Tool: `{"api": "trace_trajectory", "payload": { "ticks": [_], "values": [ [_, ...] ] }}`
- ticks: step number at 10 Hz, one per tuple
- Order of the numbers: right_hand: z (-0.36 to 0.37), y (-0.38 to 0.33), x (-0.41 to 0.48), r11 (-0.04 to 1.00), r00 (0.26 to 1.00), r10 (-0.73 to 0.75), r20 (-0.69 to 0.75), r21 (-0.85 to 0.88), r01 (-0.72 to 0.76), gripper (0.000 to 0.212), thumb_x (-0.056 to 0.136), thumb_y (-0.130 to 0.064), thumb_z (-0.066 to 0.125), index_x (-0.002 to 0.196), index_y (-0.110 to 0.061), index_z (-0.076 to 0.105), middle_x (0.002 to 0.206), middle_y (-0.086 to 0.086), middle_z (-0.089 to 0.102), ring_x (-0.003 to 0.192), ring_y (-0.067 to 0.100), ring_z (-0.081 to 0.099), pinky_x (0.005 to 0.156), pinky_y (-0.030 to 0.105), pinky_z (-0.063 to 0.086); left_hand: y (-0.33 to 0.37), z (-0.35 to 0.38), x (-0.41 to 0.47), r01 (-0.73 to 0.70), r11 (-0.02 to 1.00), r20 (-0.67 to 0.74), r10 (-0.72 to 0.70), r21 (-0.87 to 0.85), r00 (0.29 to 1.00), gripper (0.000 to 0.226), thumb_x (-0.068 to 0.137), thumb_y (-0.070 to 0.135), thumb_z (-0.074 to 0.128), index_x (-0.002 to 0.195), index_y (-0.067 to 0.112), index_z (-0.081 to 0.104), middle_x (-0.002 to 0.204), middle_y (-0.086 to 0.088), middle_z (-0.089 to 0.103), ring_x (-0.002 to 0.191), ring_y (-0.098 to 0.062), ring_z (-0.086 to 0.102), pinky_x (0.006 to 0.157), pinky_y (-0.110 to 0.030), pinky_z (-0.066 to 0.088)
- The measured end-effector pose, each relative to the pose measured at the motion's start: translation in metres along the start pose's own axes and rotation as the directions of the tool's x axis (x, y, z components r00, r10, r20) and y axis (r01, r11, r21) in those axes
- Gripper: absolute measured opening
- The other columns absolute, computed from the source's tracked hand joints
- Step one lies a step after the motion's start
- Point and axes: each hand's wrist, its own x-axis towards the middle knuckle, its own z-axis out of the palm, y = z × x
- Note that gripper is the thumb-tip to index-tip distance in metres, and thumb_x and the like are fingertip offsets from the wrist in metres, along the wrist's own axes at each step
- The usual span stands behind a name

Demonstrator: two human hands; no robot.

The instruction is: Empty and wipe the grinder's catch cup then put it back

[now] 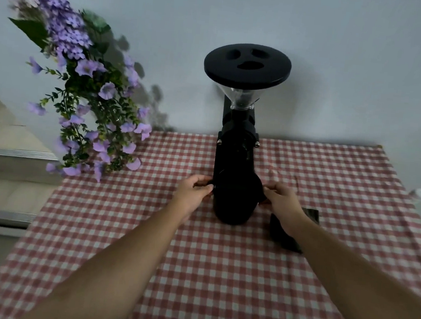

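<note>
A black coffee grinder point(237, 141) with a clear hopper and a round black lid stands at the back of the table, against the wall. At its foot sits the black catch cup point(236, 201), under the spout. My left hand point(195, 191) pinches the cup's left side with its fingertips. My right hand point(281, 203) grips the cup's right side. A dark folded cloth point(284, 234) lies on the table just right of the cup, partly hidden under my right forearm.
A red-and-white checked tablecloth point(218, 277) covers the table. A bunch of purple flowers point(88, 99) leans at the back left. A small white object point(420, 193) sits at the right edge. Pale ledges point(3, 163) run along the left.
</note>
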Motion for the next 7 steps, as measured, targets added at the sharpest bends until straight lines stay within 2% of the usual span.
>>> {"api": "trace_trajectory", "payload": {
  "ticks": [1, 2, 3, 5, 6, 7],
  "values": [
    [0.003, 0.006, 0.001, 0.999, 1.0, -0.012, -0.004, -0.035, 0.012, 0.013, 0.097, -0.016, 0.049, 0.094, -0.016, 0.062, 0.105, 0.009, 0.068, 0.098, 0.023, 0.065, 0.092, 0.039, 0.052, -0.01, -0.002, 0.001, 0.019, 0.999, -0.003, -0.019, 0.046, 1.0, 0.028, 0.094, 0.017, 0.064, 0.122, 0.02, 0.065, 0.118, 0.002, 0.067, 0.109, -0.015, 0.064, 0.1, -0.039, 0.051],
    [0.006, 0.003, 0.0, 0.998, 0.999, -0.045, -0.01, -0.052, 0.045, 0.016, 0.097, -0.015, 0.047, 0.096, -0.021, 0.062, 0.102, 0.005, 0.067, 0.098, 0.021, 0.064, 0.088, 0.034, 0.053, -0.015, -0.003, -0.002, 0.017, 0.999, -0.01, -0.016, 0.037, 1.0, 0.022, 0.094, 0.017, 0.065, 0.114, 0.024, 0.066, 0.118, 0.002, 0.067, 0.11, -0.016, 0.064, 0.101, -0.04, 0.05],
    [0.004, 0.006, 0.002, 0.993, 0.997, -0.07, -0.012, -0.094, 0.069, 0.016, 0.098, -0.018, 0.047, 0.098, -0.019, 0.063, 0.101, 0.002, 0.068, 0.099, 0.019, 0.064, 0.092, 0.036, 0.052, -0.017, -0.002, -0.005, 0.006, 0.999, 0.005, -0.006, 0.049, 1.0, 0.015, 0.094, 0.02, 0.064, 0.101, 0.034, 0.064, 0.116, 0.002, 0.067, 0.109, -0.014, 0.064, 0.101, -0.038, 0.051],
    [0.004, 0.006, -0.002, 0.982, 0.995, -0.101, -0.003, -0.16, 0.1, 0.016, 0.098, -0.021, 0.045, 0.101, -0.019, 0.061, 0.101, 0.001, 0.068, 0.097, 0.018, 0.064, 0.089, 0.035, 0.053, -0.011, -0.003, -0.01, -0.042, 0.996, 0.013, 0.041, 0.083, 0.999, 0.013, 0.094, 0.018, 0.065, 0.102, 0.028, 0.065, 0.111, 0.006, 0.067, 0.106, -0.014, 0.064, 0.098, -0.04, 0.053],
    [0.005, 0.001, -0.006, 0.974, 0.996, -0.084, -0.007, -0.21, 0.081, 0.016, 0.098, -0.022, 0.045, 0.104, -0.02, 0.06, 0.102, -0.001, 0.066, 0.096, 0.017, 0.063, 0.079, 0.027, 0.051, -0.006, -0.004, -0.014, -0.04, 0.993, 0.011, 0.039, 0.112, 0.999, 0.014, 0.094, 0.018, 0.064, 0.103, 0.029, 0.062, 0.113, 0.007, 0.065, 0.104, -0.01, 0.062, 0.097, -0.036, 0.051],
    [0.003, -0.005, -0.017, 0.963, 0.986, -0.127, -0.105, -0.25, 0.098, 0.021, 0.097, -0.03, 0.047, 0.114, -0.021, 0.057, 0.105, -0.006, 0.061, 0.085, 0.007, 0.058, 0.064, 0.021, 0.044, -0.004, -0.001, -0.02, -0.086, 0.98, -0.013, 0.09, 0.178, 0.996, 0.025, 0.095, 0.02, 0.063, 0.116, 0.033, 0.055, 0.119, 0.008, 0.06, 0.109, -0.008, 0.058, 0.091, -0.029, 0.047]
  ]
}}
